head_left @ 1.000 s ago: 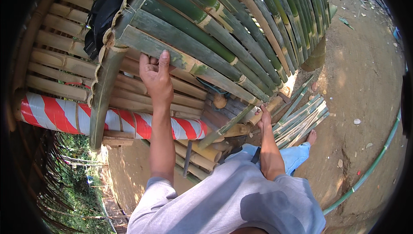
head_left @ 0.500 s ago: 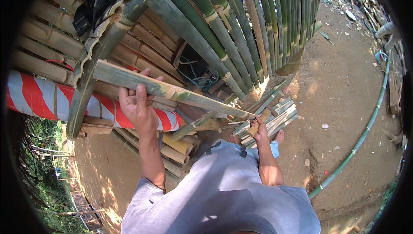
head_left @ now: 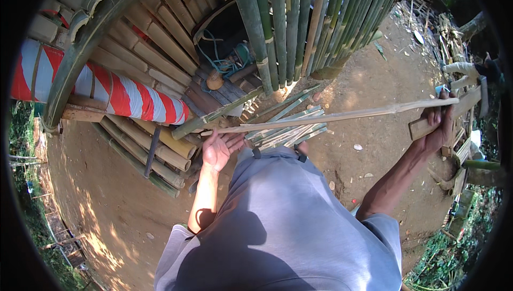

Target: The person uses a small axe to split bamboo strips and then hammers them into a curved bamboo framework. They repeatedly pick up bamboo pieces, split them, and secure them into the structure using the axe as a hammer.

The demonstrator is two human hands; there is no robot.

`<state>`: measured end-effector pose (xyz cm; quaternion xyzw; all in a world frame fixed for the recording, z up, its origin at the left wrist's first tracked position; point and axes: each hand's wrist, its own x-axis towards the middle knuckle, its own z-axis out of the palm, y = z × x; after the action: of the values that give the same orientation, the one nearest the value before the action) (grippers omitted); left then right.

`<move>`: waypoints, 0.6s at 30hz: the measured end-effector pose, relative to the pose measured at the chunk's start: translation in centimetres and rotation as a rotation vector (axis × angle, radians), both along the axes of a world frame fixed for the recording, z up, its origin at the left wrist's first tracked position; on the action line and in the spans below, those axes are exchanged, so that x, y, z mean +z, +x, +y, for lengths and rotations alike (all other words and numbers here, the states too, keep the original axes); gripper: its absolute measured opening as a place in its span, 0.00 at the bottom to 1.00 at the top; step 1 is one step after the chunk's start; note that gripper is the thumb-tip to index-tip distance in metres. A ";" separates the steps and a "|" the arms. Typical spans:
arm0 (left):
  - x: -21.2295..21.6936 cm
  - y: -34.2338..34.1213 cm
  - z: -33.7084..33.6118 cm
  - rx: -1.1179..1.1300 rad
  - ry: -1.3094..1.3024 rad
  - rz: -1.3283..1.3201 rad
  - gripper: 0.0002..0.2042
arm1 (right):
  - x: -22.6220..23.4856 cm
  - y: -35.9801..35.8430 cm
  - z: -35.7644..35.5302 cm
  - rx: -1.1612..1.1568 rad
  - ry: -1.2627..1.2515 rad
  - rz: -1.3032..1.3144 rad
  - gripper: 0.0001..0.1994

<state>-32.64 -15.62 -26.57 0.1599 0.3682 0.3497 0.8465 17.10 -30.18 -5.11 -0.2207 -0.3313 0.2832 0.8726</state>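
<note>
The right hand (head_left: 439, 129) grips one end of a pale bamboo slat (head_left: 331, 115) together with a wooden-handled hammer (head_left: 421, 128). The left hand (head_left: 216, 153) lies palm up, fingers spread, at the slat's other end; contact is unclear. The slat spans between them, above a bundle of bamboo strips (head_left: 312, 133) on the ground (head_left: 374, 152). Farther left is a red-and-white wrapped pole (head_left: 136, 97).

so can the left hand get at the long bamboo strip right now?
Looks like yes: the left hand is open, palm up, by the left end of the long bamboo strip, with nothing visible between them. The right hand holds it near the other end. Contact itself is unclear.
</note>
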 end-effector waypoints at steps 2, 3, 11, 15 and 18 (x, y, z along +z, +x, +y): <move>-1.6 0.6 0.3 -0.257 -0.003 0.225 0.35 | 5.5 -2.0 3.6 0.152 0.053 -0.166 0.17; -1.9 0.9 0.4 -0.386 -0.007 0.340 0.35 | 7.6 -3.4 5.4 0.245 0.079 -0.231 0.18; 16.9 10.4 5.0 -0.068 1.277 0.640 0.21 | 12.9 -18.9 18.4 0.257 -0.226 -0.790 0.15; 19.5 13.4 7.8 -0.223 1.245 0.644 0.18 | 11.4 -21.0 22.8 0.229 0.113 -0.853 0.11; 18.3 13.2 9.9 -0.110 1.155 0.583 0.14 | 12.0 -22.2 23.2 0.342 0.033 -0.746 0.09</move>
<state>-19.45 -5.77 -8.22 0.6965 0.3269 0.3898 0.5061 -5.11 -6.97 6.84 -0.2362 -0.6612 0.3193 0.6365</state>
